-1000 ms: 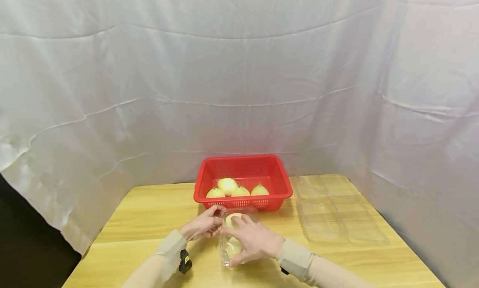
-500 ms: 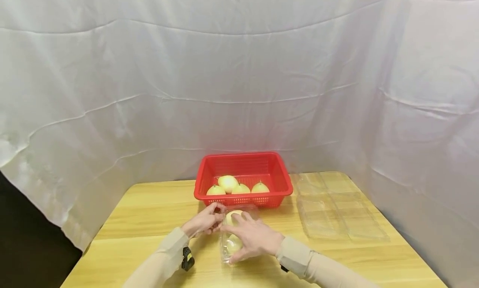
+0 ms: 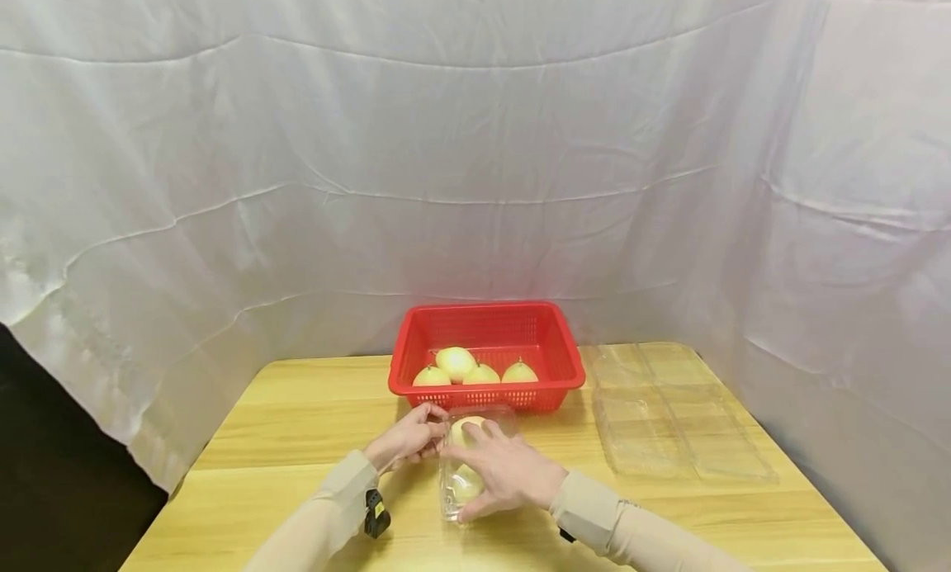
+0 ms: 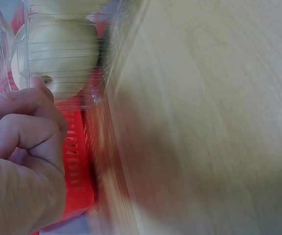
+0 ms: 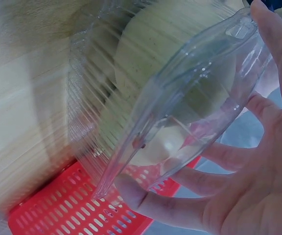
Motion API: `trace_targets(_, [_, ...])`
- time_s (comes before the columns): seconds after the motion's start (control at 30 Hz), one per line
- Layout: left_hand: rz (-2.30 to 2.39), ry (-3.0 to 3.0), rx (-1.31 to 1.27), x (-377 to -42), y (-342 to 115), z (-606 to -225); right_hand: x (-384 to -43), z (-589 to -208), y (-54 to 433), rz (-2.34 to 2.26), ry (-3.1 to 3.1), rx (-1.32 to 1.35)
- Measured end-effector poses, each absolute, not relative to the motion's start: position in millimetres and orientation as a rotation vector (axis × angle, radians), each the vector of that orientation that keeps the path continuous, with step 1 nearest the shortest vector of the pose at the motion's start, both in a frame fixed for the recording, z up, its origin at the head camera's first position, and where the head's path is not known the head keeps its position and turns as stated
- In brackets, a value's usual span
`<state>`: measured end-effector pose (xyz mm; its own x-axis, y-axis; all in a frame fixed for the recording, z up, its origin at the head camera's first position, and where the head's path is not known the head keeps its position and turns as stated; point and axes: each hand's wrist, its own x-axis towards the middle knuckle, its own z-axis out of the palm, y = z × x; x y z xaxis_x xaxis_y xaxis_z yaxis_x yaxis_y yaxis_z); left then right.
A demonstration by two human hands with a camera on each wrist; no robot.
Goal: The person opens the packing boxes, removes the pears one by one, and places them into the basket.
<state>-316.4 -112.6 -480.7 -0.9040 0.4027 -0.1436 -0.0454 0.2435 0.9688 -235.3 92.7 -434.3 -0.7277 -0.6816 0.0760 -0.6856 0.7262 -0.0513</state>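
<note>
Ahead of me on the wooden table lies a clear plastic clamshell box [image 3: 450, 508] with pale yellow pears [image 3: 466, 484] inside. At its left side my left hand [image 3: 407, 440] pinches the box's edge between thumb and bent fingers; the left wrist view shows the fingertips right at the ribbed wall [image 4: 77, 54]. My right hand [image 3: 511, 471] spreads across the top, its fingers mostly straight and apart. In the right wrist view, the thumb and little finger reach opposite ends of the lid [image 5: 204, 73], which stands slightly raised along the rim. The right hand covers part of the box.
Just beyond the box stands a red plastic basket [image 3: 486, 388] holding several pears [image 3: 456, 363]. Empty clear plastic boxes [image 3: 646, 440] lie open on the right side of the table [image 3: 297, 440]. Grey cloth [image 3: 475, 143] hangs behind and at both sides.
The view has shifted slightly. Both hands keep nearly the same place on the box, and the pears have not visibly moved.
</note>
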Motion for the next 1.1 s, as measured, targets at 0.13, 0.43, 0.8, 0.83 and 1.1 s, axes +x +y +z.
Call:
trace_targets(0.13, [1.694,2.185,0.334,-317,-112,-482,-235,-435,92,0.108,-2.860,1.141])
trace_targets(0.43, [1.671,2.272,0.302,-317,-111,-484,-235,-438,92,0.107,-2.829,1.144])
trace_targets(0.8, [1.691,2.273,0.303,-315,-111,-483,-231,-438,98,0.181,-2.825,1.131])
trace_targets(0.83, [1.692,2.269,0.305,-315,-112,-483,-230,-438,99,0.196,-2.830,1.130])
trace_targets(1.1, [1.686,2.235,0.400,-312,-120,-478,-227,-440,108,0.352,-2.774,1.118])
